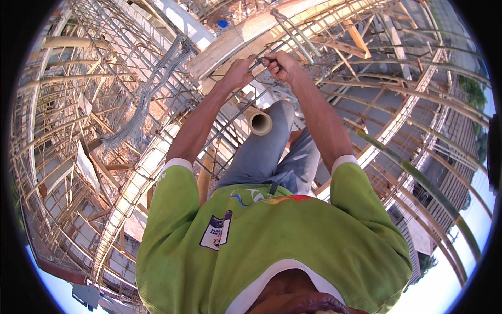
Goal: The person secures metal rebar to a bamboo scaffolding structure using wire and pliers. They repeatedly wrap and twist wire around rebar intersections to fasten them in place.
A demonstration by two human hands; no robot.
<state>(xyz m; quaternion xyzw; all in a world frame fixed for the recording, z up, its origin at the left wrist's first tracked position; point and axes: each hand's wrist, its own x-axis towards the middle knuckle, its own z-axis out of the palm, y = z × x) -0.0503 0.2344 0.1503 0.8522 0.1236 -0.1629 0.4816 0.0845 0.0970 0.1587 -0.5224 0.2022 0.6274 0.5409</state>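
Note:
My left hand [240, 73] is closed at the steel rebar [256, 64], its fingertips against the bars; what it grips is hidden. Just to its right, my right hand [281, 67] has its fingers curled in a pinch beside the same bars. Whatever lies between those fingertips is too small and dark to name. A pair of long-handled pincers [296, 35] rests beyond my right hand, along the edge of a wooden plank [230, 44]. Over the bars to the left drapes a loose bundle of thin grey tie wire [152, 97].
A hollow round pipe [259, 122] points up in front of my knees. Rebar cages [137, 191] run along both sides among many bamboo poles [410, 170]. A small blue object [223, 24] lies on the ground at the far side.

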